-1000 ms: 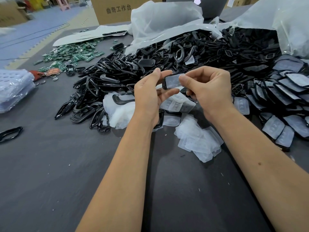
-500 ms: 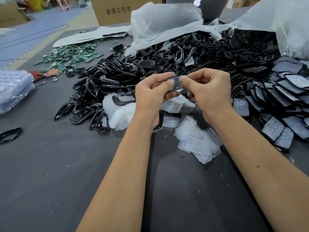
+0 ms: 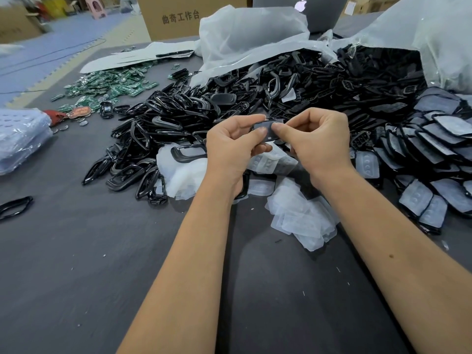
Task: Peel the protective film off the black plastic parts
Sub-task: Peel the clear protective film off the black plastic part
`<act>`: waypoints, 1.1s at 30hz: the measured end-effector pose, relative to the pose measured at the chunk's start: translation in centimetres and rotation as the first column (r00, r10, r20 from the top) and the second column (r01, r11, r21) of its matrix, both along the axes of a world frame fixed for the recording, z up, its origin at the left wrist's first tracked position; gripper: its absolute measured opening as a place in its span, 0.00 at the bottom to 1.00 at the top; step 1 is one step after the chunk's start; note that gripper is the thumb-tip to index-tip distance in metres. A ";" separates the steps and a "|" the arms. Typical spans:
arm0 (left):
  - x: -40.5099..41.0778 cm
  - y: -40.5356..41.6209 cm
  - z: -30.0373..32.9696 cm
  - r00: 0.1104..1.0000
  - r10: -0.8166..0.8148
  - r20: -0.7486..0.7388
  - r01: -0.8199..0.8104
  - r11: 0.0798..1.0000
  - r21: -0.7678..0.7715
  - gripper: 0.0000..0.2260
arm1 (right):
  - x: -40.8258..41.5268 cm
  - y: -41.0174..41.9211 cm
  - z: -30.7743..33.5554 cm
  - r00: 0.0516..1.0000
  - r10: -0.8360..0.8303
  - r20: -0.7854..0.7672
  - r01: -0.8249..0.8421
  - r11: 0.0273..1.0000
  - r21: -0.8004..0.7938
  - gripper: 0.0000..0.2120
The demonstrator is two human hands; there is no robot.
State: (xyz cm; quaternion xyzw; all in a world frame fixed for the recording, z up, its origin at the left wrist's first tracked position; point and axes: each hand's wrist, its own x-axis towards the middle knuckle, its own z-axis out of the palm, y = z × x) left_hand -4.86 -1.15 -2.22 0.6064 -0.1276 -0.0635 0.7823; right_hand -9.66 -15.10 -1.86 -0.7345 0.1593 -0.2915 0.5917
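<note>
My left hand [image 3: 231,146] and my right hand [image 3: 318,143] both grip one small black plastic part [image 3: 267,129] above the table, thumbs meeting on its filmed face. Its clear film still lies on it; whether an edge is lifted I cannot tell. Below my hands lies a heap of peeled clear films [image 3: 304,221]. To the right is a stack of film-covered black parts [image 3: 434,149]. A big pile of black frames [image 3: 163,134] spreads out to the left and behind.
The dark grey table [image 3: 89,264] has bare cloth near me. Green circuit boards [image 3: 107,85] lie far left, a clear bag [image 3: 20,139] at the left edge, a lone black frame [image 3: 15,206] nearby. White plastic bags [image 3: 250,37], a cardboard box [image 3: 184,16] and a laptop [image 3: 321,11] stand behind.
My left fingers have curled down onto the part, and both hands have drawn closer together and slightly lower. The part is now more covered by my thumbs.
</note>
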 end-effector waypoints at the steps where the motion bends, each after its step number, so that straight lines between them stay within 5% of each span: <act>1: 0.0 0.0 0.0 1.000 -0.001 0.001 0.001 1.000 0.000 0.09 | 0.0 0.0 0.0 1.000 0.011 -0.004 -0.011 1.000 0.023 0.11; 9: 0.0 0.2 0.1 1.000 -0.017 -0.014 0.017 1.000 -0.022 0.09 | 0.1 -0.1 -0.1 0.998 0.061 -0.015 -0.057 0.976 0.212 0.12; 13: 0.0 0.3 0.2 0.998 -0.053 -0.028 0.052 0.998 -0.037 0.09 | 0.2 -0.3 -0.1 0.971 0.238 0.026 -0.225 0.869 0.441 0.09; 25: -0.1 0.0 0.0 0.999 -0.025 0.035 0.024 0.999 0.036 0.08 | 0.3 -0.5 -0.3 0.961 0.272 0.051 -0.270 0.877 0.397 0.03; 28: 0.0 -0.1 -0.1 1.000 -0.003 0.014 0.002 0.999 0.042 0.07 | 0.3 -0.5 -0.2 0.970 0.240 0.039 -0.239 0.914 0.326 0.04; 33: 0.1 -0.3 -0.1 0.999 0.031 0.011 -0.032 0.997 0.072 0.07 | 0.1 -0.2 -0.2 0.995 0.081 -0.056 -0.090 0.979 -0.180 0.09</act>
